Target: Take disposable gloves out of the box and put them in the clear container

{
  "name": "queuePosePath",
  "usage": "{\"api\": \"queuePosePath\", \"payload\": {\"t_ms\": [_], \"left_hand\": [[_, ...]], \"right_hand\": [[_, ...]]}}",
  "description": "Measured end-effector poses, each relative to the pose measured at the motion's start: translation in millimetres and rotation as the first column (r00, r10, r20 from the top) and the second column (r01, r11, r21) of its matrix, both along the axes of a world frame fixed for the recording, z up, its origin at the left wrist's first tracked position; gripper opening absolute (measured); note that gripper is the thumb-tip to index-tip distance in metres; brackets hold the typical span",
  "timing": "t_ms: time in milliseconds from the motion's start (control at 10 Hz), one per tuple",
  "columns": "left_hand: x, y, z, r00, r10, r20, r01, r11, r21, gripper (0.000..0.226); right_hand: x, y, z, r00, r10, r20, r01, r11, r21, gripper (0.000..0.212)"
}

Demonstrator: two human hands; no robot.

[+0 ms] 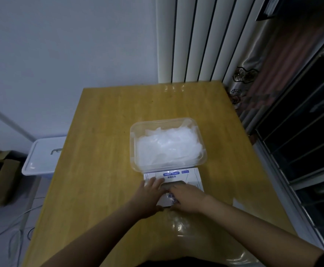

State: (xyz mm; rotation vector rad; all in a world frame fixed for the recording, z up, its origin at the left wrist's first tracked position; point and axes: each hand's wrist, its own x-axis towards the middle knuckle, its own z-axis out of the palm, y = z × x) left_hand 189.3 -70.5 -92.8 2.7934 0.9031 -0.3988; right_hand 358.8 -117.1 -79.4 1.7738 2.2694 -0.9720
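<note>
At the far left edge of the frame, a brown carton (1,176) sits on the floor beside a white lidded bin (41,157). The yellow wooden table (103,147) fills the middle. At lower centre my left hand (147,195) lies flat on the near left part of the box (176,174), fingers straight and relaxed, gripping nothing. The box, white with blue print, lies just below the clear container (132,145) in the frame, touching its near rim. The container is piled with pale, crumpled gloves (167,147). My right hand (186,198) rests on the box just right of the left one, its fingertips at the dark slot in the top; I cannot tell whether they grip anything. A white radiator (192,39) stands at upper right, with a curtain (253,83) and dark shelving (302,141) along the right edge.
</note>
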Motion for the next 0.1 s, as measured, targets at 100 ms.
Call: {"api": "queuePosePath", "payload": {"t_ms": [100], "left_hand": [[2.2,1.1,-1.8,0.998,0.019,-0.065,-0.022,0.998,-0.056,0.073]], "right_hand": [[19.1,3.0,13.5,0.993,-0.109,-0.052,0.111,0.993,0.038,0.032]]}}
